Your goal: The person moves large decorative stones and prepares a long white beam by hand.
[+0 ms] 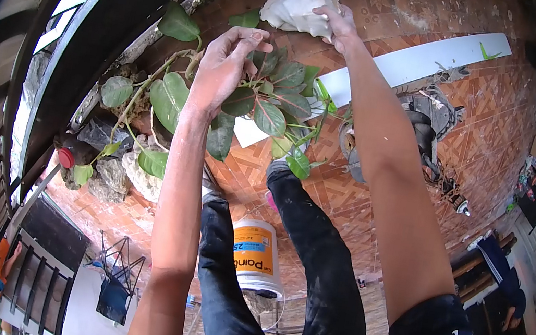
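A crumpled white cloth or bag (300, 10) is gripped at its right side by my right hand (339, 27), near the top of the view. To the left and slightly lower, my left hand (226, 68) is raised with its fingers curled and the thumb close to them; whether anything small lies between them is too small to tell. A leafy plant (270, 118) with green and reddish leaves stands just beside and below my left hand.
A long white board (436, 59) lies on the tiled floor behind my right forearm. A paint bucket (255, 252) stands between my legs. A red-capped bottle (68, 157) and plastic-wrapped lumps are at left. A dark-framed machine (422, 132) sits at right.
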A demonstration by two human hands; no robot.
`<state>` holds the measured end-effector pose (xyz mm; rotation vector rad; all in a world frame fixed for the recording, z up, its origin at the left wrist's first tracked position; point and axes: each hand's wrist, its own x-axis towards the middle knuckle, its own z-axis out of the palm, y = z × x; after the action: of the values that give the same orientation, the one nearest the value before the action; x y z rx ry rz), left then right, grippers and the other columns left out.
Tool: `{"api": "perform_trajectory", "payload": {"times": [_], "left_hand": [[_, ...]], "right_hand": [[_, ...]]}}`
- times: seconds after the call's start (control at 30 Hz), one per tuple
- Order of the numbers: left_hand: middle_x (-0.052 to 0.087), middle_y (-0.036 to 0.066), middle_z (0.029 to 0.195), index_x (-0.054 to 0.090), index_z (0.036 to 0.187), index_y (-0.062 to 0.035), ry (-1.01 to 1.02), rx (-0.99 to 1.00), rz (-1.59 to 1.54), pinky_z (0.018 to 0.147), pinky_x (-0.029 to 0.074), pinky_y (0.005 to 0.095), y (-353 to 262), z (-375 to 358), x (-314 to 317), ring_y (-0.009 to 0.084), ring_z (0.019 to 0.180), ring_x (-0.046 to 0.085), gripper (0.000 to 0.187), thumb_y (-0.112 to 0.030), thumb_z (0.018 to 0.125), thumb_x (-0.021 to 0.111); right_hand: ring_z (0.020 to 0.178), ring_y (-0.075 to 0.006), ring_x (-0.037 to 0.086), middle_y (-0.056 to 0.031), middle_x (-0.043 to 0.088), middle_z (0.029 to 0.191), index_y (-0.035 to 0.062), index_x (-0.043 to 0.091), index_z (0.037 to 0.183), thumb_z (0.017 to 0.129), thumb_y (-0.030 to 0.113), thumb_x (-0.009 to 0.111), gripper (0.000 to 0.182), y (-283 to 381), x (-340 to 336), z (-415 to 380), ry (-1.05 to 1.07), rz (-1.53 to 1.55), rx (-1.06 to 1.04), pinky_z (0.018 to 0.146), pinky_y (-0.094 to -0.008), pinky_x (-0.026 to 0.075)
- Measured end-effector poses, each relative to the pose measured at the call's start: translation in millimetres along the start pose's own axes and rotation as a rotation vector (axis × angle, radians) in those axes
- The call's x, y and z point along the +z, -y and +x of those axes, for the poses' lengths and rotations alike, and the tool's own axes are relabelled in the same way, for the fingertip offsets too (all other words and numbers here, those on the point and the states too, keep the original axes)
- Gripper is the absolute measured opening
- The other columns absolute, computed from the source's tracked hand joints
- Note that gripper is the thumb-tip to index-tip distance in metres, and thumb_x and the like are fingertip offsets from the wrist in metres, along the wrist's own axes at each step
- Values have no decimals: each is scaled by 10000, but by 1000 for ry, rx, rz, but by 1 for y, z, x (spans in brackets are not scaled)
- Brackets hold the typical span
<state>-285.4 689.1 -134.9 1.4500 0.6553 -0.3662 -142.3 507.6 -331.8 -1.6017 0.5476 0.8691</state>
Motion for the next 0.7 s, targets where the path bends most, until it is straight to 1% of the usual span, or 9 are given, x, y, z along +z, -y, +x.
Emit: {"api": "perform_trajectory", "payload": {"times": [0.03, 0.17, 0.27, 0.3, 0.37, 0.4, 0.53, 0.63, 0.7], "left_hand": [[609, 23, 884, 572, 1032, -51, -1, -6, 2, 574, 358, 187, 3, -2, -1, 57, 598, 427, 262, -242, 890, 461], [607, 24, 896, 569, 1035, -54, -30, -30, 27, 573, 358, 185, 8, -2, -4, 57, 607, 436, 261, -241, 891, 459], [606, 26, 902, 569, 1035, -54, -42, -28, 24, 573, 359, 184, 12, -2, -6, 56, 608, 441, 257, -236, 892, 458], [606, 27, 904, 570, 1033, -54, -44, -29, 15, 573, 359, 183, 13, -2, -6, 56, 607, 442, 253, -231, 891, 458], [606, 27, 904, 571, 1030, -54, -47, -29, 13, 573, 361, 184, 13, -2, -5, 55, 606, 443, 249, -225, 891, 456], [607, 27, 904, 572, 1027, -54, -51, -28, 10, 573, 362, 184, 13, -1, -4, 55, 605, 444, 244, -218, 891, 454], [608, 28, 905, 573, 1026, -53, -53, -30, -7, 575, 363, 182, 13, 0, 1, 53, 608, 448, 241, -210, 890, 451], [619, 46, 868, 568, 1012, -23, -61, 4, -25, 568, 397, 195, 10, -1, 7, 61, 592, 464, 235, -188, 874, 473], [610, 37, 913, 571, 1023, -43, -40, 18, -37, 578, 378, 186, 11, -2, 8, 57, 612, 465, 237, -202, 885, 462]], "right_hand": [[890, -239, 540, -115, 500, 1076, 115, 248, 1270, 549, 267, 757, 895, -3, -2, -1, 17, 79, 2, 658, -427, 433], [845, -218, 547, -101, 510, 1034, 113, 263, 1260, 576, 247, 743, 847, 0, -18, -4, -7, 149, -10, 597, -408, 415], [829, -219, 521, -80, 504, 976, 110, 336, 1218, 612, 222, 715, 723, 9, -41, -5, 126, 245, -16, 578, -391, 388], [829, -219, 521, -80, 504, 976, 110, 336, 1218, 612, 222, 715, 723, 10, -49, -7, 125, 244, -14, 578, -391, 388], [865, -226, 508, -86, 499, 984, 110, 382, 1175, 628, 235, 702, 647, 14, -62, -8, 170, 318, -42, 584, -394, 390], [901, -237, 502, -100, 500, 1000, 113, 401, 1145, 650, 245, 682, 584, 14, -67, -10, 152, 360, -60, 593, -392, 394], [921, -252, 504, -119, 495, 1033, 109, 401, 1144, 673, 239, 659, 553, 15, -87, -21, 202, 486, -76, 607, -406, 406], [949, -264, 499, -126, 486, 1073, 103, 409, 1144, 692, 232, 634, 520, 17, -91, -43, 232, 596, -107, 628, -427, 416], [1036, -275, 461, -134, 463, 1157, 44, 377, 1196, 739, 273, 575, 548, 18, -87, -66, 273, 650, -189, 731, -422, 413]]}}
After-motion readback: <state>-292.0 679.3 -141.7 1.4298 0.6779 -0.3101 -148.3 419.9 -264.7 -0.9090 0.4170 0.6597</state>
